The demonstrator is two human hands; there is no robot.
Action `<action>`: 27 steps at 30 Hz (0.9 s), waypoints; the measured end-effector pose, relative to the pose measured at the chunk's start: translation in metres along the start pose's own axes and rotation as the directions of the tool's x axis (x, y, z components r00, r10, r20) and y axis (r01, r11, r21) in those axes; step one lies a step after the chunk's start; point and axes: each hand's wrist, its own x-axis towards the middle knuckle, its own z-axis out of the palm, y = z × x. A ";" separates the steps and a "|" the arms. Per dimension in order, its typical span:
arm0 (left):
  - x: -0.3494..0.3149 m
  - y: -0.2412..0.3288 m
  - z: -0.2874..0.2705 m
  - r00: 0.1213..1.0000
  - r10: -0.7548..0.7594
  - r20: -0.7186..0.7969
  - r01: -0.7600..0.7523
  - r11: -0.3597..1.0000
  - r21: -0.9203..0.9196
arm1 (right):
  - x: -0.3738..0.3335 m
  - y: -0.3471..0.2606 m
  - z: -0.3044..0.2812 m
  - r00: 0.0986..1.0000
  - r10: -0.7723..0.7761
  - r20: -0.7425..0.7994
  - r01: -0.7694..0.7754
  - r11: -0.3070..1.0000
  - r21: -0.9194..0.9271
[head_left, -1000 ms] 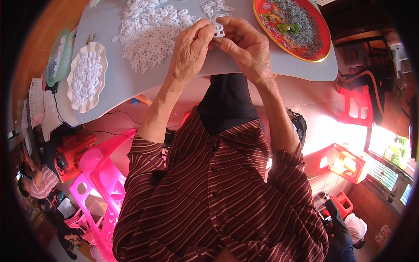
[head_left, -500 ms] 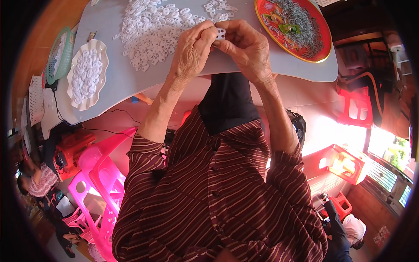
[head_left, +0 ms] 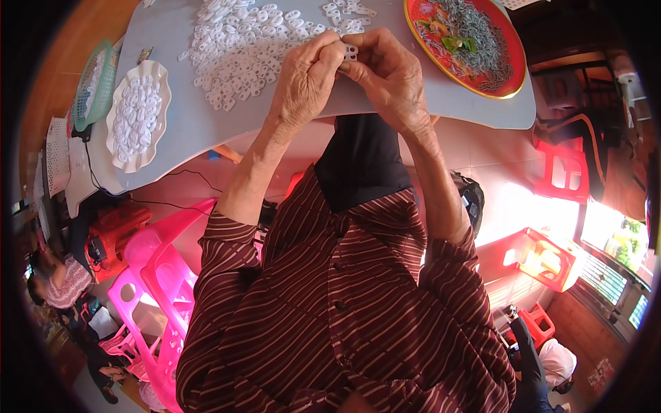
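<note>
White piece (head_left: 351, 52), small and with holes, sits between both hands, just above the near part of the table (head_left: 182, 134). Right hand (head_left: 389, 79): thumb and forefinger pinch it from the 3 o'clock side. Left hand (head_left: 308, 77): fingers curled, thumb pressed in at 9 o'clock (tips hidden, can't tell what they grip).

Step in hand looks like close two-handed fingertip work on one piece. Next move probably calls for a steady right pinch and small left finger motions, no big reach.

Outward from the piece: loose white pile (head_left: 234, 58) at 9 o'clock, running close to the left hand; small white cluster (head_left: 348, 9) at 12. Red tray (head_left: 518, 72) of grey bits at 2 to 3, near the right hand. Wavy white dish (head_left: 162, 103), holding more white pieces, around 8.

Edges: near table edge runs under both forearms at 6. Open room: bare strips at 8, between pile and dish, and at 4, below the tray.
</note>
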 end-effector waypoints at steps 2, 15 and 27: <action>-0.001 0.005 0.002 0.998 -0.070 0.002 0.070 0.997 -0.039 | 0.000 0.000 0.001 1.000 -0.001 -0.023 -0.001 0.998 -0.063; -0.003 -0.008 0.003 0.999 0.031 0.028 -0.028 0.995 -0.094 | -0.004 -0.002 0.002 0.995 -0.088 -0.051 0.077 0.979 -0.187; 0.003 0.007 0.008 0.993 -0.116 -0.032 0.111 0.984 -0.141 | 0.002 -0.005 -0.004 0.998 -0.007 -0.067 0.005 1.000 -0.025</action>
